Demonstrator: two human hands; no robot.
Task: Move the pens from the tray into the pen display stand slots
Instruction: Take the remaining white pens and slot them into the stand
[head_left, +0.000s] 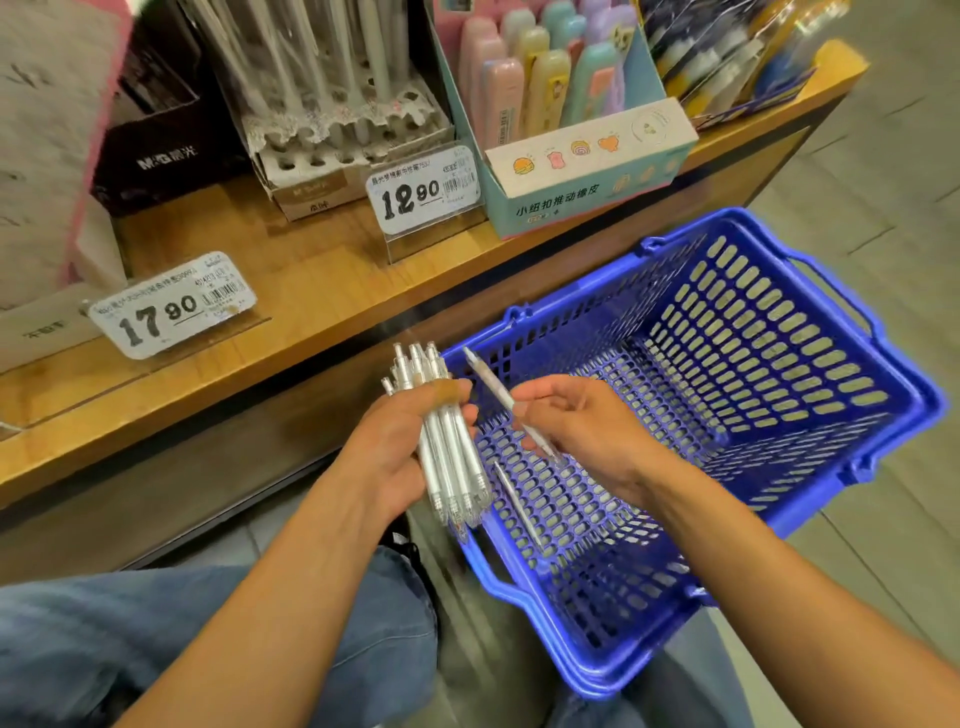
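Note:
My left hand (402, 449) grips a bundle of several white pens (441, 441), their clicker ends pointing up toward the shelf. My right hand (576, 423) pinches a single white pen (498, 392) over the blue basket (779, 525), held tilted with its top toward the bundle. One more pen (517, 506) lies on the basket's floor just below my hands. The pen display stand (343, 150) sits at the back of the wooden shelf, with rows of round slots in front and several pens standing in its rear rows.
The wooden shelf (311, 291) carries price tags reading 17.90 (171, 306) and 12.90 (423, 189), a dark box (166, 156) at left and an eraser display box (576, 161) at right. The basket rests by my knees on a tiled floor.

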